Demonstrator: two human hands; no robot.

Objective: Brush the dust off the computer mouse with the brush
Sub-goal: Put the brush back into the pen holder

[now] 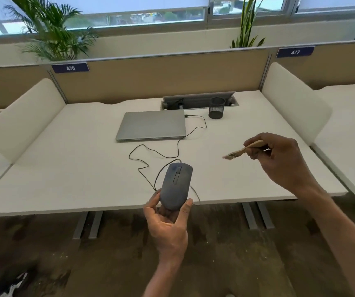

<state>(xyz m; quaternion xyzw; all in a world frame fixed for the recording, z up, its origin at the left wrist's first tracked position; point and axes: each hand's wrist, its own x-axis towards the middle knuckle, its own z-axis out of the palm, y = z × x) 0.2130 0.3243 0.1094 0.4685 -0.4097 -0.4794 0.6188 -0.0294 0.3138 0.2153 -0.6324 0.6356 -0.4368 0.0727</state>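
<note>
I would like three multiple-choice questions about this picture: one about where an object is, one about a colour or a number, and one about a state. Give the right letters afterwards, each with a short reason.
1. Where is the computer mouse?
A. Flat on the desk
B. Held in the left hand at the desk's near edge
C. On top of the laptop

2. What number is on the left partition label?
A. 476
B. 477
C. 467

3. What state is the laptop in?
A. Open
B. Closed
C. Half open

Answers:
1. B: fingers wrap its rear and it is lifted.
2. A: the label reads 476.
3. B: its lid lies flat and shut.
</note>
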